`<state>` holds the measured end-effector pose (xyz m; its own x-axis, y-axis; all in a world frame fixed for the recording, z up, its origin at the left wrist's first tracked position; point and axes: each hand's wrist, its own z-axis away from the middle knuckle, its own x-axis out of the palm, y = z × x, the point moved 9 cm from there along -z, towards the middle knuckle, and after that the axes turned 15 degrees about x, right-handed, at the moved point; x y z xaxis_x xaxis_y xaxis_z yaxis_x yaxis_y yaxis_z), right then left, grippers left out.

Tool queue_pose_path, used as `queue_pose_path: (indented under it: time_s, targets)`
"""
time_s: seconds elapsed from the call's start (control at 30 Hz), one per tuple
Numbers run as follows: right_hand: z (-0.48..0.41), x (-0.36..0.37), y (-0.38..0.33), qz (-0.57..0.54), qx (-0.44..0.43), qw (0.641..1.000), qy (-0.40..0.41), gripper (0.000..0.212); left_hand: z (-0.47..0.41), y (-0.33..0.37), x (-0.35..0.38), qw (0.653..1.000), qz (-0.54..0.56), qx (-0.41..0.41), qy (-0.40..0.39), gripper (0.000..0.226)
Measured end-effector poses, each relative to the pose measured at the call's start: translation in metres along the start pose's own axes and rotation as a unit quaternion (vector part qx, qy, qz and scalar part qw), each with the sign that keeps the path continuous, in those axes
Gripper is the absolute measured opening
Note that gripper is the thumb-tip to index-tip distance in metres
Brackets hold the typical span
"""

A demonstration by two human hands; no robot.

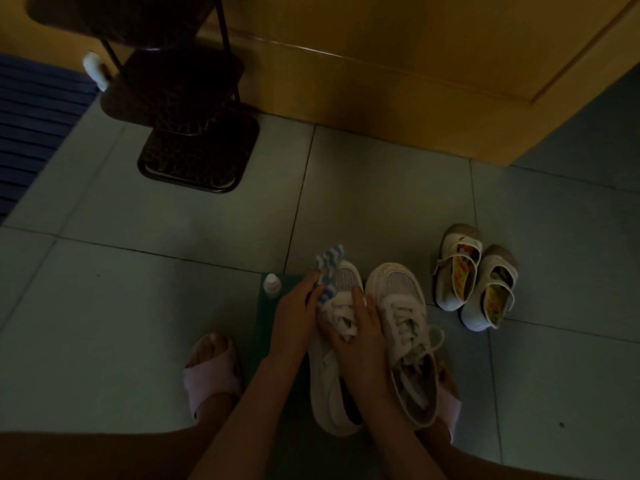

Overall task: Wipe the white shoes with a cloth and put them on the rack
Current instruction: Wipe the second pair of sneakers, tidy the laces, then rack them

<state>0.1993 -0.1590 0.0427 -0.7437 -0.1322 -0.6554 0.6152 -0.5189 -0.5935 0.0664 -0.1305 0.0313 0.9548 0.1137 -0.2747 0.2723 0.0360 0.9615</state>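
Two white lace-up shoes stand side by side on the floor in front of me. My right hand grips the left shoe over its laces. My left hand holds a blue-and-white striped cloth against that shoe's toe. The right shoe stands untouched beside it. The dark tiered shoe rack stands at the back left by the wall.
A small white bottle stands on a green mat left of my hands. A pair of small strapped shoes lies to the right. My feet in pink slippers flank the shoes. A wooden door is behind.
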Motion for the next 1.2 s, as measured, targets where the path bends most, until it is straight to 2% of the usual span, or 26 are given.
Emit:
queue_pose_path:
  time_s: [0.1,0.27,0.37,0.43,0.57,0.67,0.77,0.87,1.07,1.2]
  targets:
    - [-0.001,-0.001,0.001,0.015,0.007,1.000,0.001,0.083,0.023,0.001,-0.007,0.999,0.034,-0.022,0.036,0.029]
    - [-0.003,0.002,0.001,0.002,0.012,0.999,-0.047,0.072,0.060,0.000,-0.014,0.995,0.014,-0.053,0.077,0.023]
    - [-0.001,0.000,0.000,-0.043,0.010,0.997,-0.056,0.071,0.044,0.011,-0.021,0.996,-0.001,-0.026,0.084,0.016]
    - [-0.001,0.001,0.002,-0.046,0.014,0.997,-0.064,0.071,0.012,0.023,-0.022,0.998,-0.003,-0.001,0.062,0.015]
    - [-0.001,0.002,0.004,-0.049,0.018,0.996,-0.070,0.073,-0.053,0.030,-0.010,0.998,-0.048,0.017,-0.028,0.033]
    - [-0.002,0.001,0.005,-0.056,0.022,0.996,-0.070,0.073,-0.065,0.018,0.014,0.993,-0.062,-0.011,-0.098,0.038]
    - [-0.003,0.000,0.004,-0.056,0.012,0.996,-0.063,0.074,-0.063,0.014,0.023,0.992,-0.040,-0.021,-0.115,0.037]
    - [-0.004,0.000,0.004,-0.044,0.013,0.997,-0.056,0.073,-0.059,0.010,0.019,0.994,-0.039,-0.019,-0.104,0.037]
    - [-0.003,0.002,0.005,-0.047,0.003,0.997,-0.061,0.069,-0.027,0.008,0.006,1.000,-0.018,-0.006,-0.002,0.030]
    - [0.000,0.004,0.007,-0.068,-0.004,0.995,-0.069,0.067,-0.014,0.000,-0.002,0.999,-0.004,-0.020,0.028,0.032]
